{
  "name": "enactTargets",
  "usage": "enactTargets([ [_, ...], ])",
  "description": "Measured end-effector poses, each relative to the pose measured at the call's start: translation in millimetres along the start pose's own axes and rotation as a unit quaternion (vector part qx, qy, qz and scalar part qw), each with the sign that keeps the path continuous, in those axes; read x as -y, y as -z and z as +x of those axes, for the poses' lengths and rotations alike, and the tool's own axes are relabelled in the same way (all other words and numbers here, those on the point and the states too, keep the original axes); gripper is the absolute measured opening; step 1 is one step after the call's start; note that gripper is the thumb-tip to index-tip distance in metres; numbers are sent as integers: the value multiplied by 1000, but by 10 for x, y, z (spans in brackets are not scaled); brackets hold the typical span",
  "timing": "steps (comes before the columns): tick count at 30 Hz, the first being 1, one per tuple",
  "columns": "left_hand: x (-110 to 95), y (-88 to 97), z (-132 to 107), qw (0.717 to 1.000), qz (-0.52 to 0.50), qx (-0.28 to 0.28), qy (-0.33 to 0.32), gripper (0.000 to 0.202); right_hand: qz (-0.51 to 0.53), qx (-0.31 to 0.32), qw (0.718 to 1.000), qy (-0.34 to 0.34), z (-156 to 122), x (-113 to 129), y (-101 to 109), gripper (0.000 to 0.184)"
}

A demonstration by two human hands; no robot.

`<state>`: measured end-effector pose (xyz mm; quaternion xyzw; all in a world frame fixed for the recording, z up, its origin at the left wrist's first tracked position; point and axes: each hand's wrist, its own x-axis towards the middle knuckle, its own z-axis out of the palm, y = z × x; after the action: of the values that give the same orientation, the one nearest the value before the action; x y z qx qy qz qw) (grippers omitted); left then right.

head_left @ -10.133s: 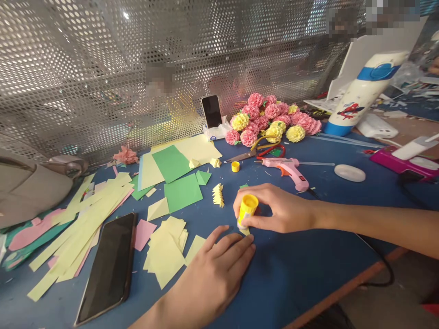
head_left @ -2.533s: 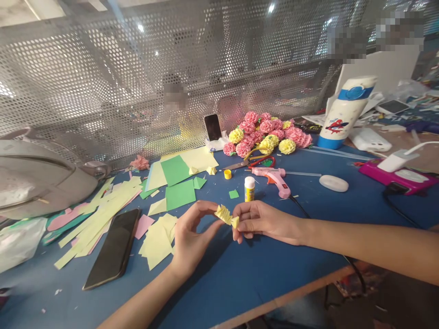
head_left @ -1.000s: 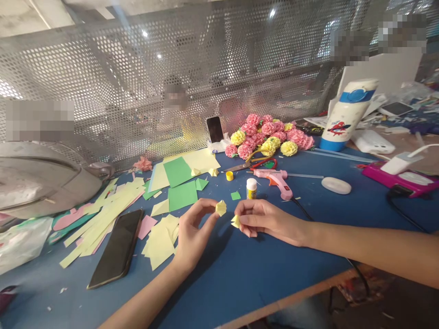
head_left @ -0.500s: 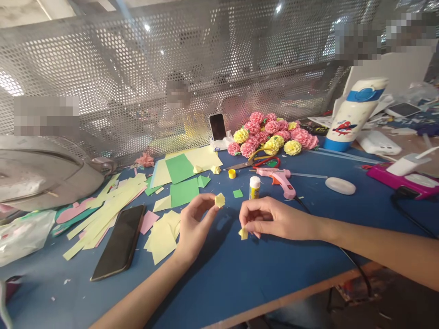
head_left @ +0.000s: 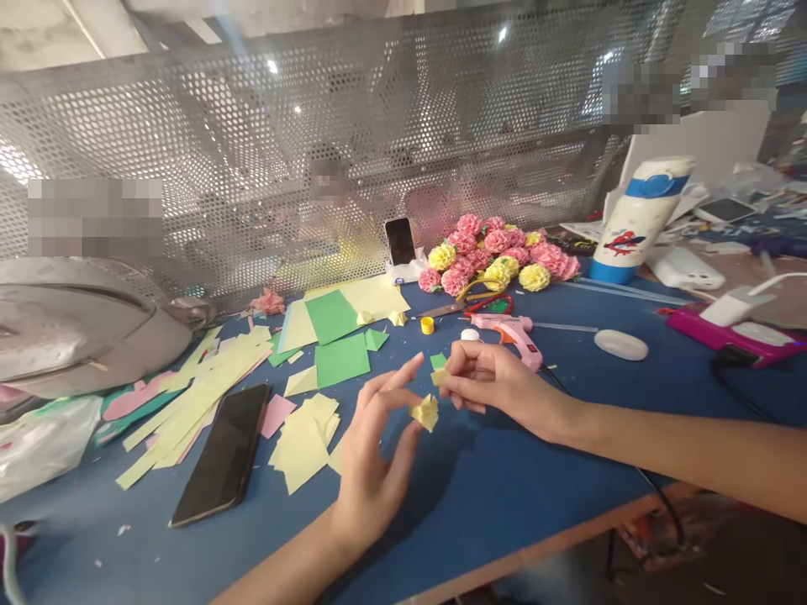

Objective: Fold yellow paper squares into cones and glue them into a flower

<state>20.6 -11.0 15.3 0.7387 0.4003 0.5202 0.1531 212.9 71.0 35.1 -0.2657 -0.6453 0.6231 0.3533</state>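
Above the blue table, my left hand (head_left: 378,458) pinches a small folded yellow paper flower (head_left: 427,412) between thumb and finger, its other fingers raised. Close beside it, my right hand (head_left: 508,391) is closed on a small yellow paper piece (head_left: 437,377), partly hidden by the fingers. The two yellow pieces are near each other, seemingly with a slight gap. Just behind my right fingers shows a small green paper square (head_left: 438,361). The white top of a glue stick (head_left: 470,335) peeks out over the right hand.
Yellow paper squares (head_left: 306,445), a black phone (head_left: 220,458) and paper strips (head_left: 195,395) lie left. Behind are green sheets (head_left: 342,361), scissors (head_left: 447,308), a pink glue gun (head_left: 514,332) and paper flowers (head_left: 498,244). A bottle (head_left: 640,223) and power strip (head_left: 693,330) stand right.
My left hand has come down and to the right with its yellow flower. My right hand has lifted its yellow piece, so the two pieces are closer together. The view has shifted slightly.
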Motion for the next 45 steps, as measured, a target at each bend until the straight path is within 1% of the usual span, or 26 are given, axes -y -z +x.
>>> enactTargets([
  [3,-13,-8,-4,996,81,24,-14,17,53,-2,999,6,12,-32,-67,34],
  [6,-19,-5,-3,990,127,44,-32,20,62,0,998,18,8,-71,-87,34],
  [12,-20,-8,-26,988,133,71,-42,21,75,-6,997,32,-11,-139,-59,34],
  [17,-7,-22,-31,987,146,52,-30,19,51,-16,998,33,-31,-126,-53,32],
  [19,-15,-23,-27,986,155,54,-41,20,47,-19,998,36,-36,-122,-52,32],
  [25,-49,-17,-8,976,185,83,-77,23,58,-16,997,42,-35,-126,-46,32],
  [29,-44,-51,-7,958,249,90,-114,27,58,-20,997,40,-40,-109,-51,31],
  [32,-34,-86,-32,932,313,90,-158,22,58,-31,997,32,-43,-104,-54,30],
  [36,-32,-100,-46,900,379,114,-182,17,55,-37,998,25,-36,-115,-45,29],
  [42,-74,-69,55,870,432,93,-216,19,43,-29,998,35,-31,-110,-23,24],
  [45,-67,-50,80,864,440,97,-227,19,32,-30,998,37,-32,-108,-16,24],
])
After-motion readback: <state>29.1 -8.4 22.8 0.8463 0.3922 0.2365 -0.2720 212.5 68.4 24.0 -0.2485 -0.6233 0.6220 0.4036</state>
